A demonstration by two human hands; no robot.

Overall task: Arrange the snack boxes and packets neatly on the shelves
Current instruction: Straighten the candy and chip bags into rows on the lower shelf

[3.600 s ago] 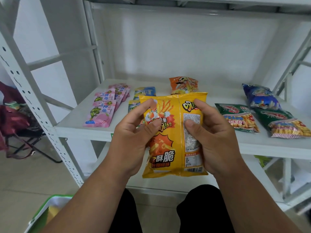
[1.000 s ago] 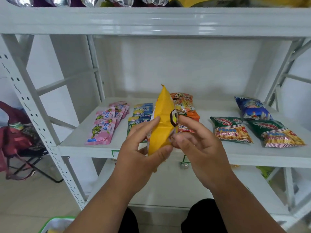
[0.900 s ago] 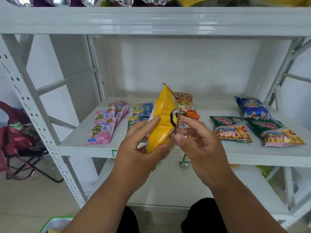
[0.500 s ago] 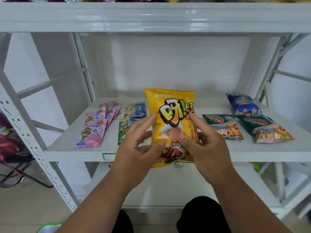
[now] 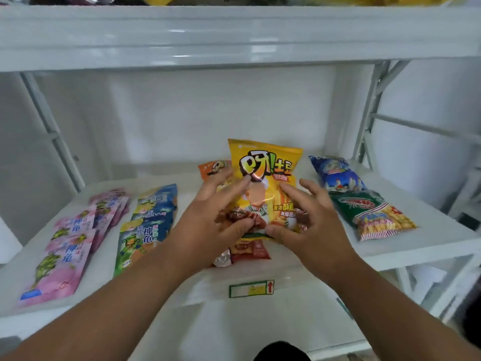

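A yellow snack packet [image 5: 265, 165] stands upright, front side toward me, over the middle of the white shelf [image 5: 286, 269]. My left hand [image 5: 210, 220] and my right hand [image 5: 309, 220] pinch its lower part from either side, thumbs at its bottom edge. It rests against an orange packet [image 5: 212, 169] behind it and above a red packet [image 5: 250, 250] lying flat under its bottom edge.
Pink packets [image 5: 70, 246] and blue-green packets [image 5: 145, 230] lie in rows on the left. A blue packet [image 5: 338, 173] and a green prawn-cracker packet [image 5: 372, 214] lie on the right. The upper shelf [image 5: 234, 35] hangs close above. A green price label [image 5: 251, 288] marks the front edge.
I turned the yellow packet from its back and edge to front-facing. Both hands carried it forward and down onto the row of orange packets on the shelf.
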